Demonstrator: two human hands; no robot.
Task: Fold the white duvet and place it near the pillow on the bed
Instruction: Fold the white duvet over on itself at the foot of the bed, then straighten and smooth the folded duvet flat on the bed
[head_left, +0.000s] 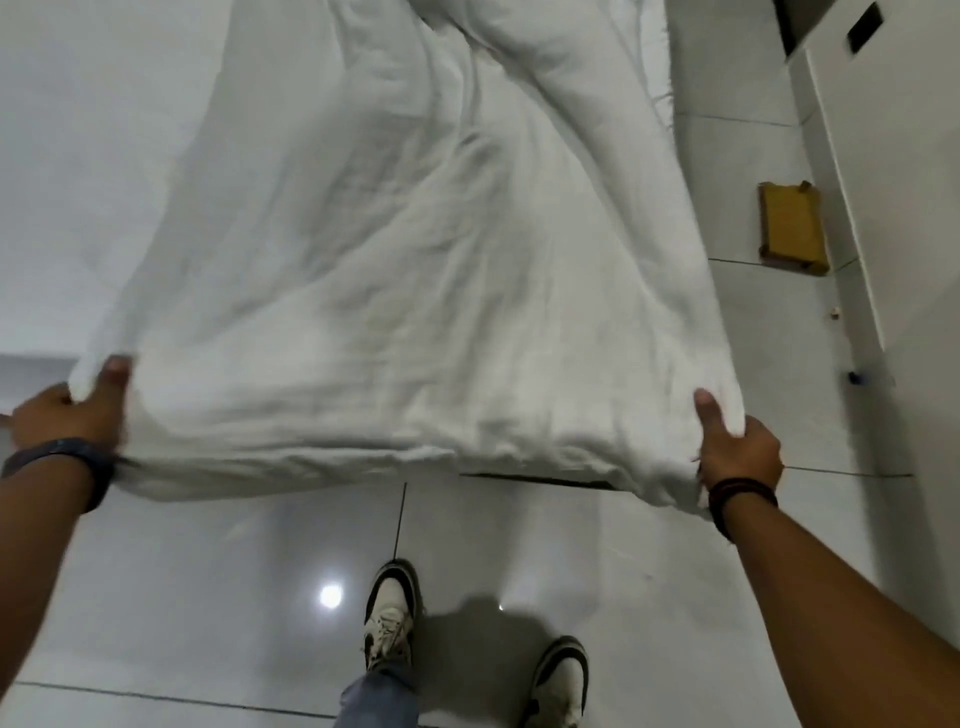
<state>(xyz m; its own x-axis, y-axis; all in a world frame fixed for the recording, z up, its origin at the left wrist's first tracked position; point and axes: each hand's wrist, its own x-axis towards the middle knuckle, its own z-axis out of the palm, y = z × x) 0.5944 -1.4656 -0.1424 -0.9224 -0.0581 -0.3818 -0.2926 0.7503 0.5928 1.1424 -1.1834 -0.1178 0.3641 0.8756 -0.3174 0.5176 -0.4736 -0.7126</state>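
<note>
The white duvet (405, 249) lies stretched along the bed (78, 156), wrinkled, running from the foot toward the top of the view. My left hand (78, 410) grips its near left corner, thumb on top. The near right corner is held by my right hand (737, 447), thumb pressed on the fabric. Both corners are lifted slightly off the foot of the bed, and the near edge hangs between my hands above the floor. No pillow shows in this view.
I stand on glossy white floor tiles (260, 597) at the foot of the bed, my shoes (389, 613) below the duvet edge. A yellow-brown flat object (792, 228) lies on the floor at right beside a white cabinet (883, 156).
</note>
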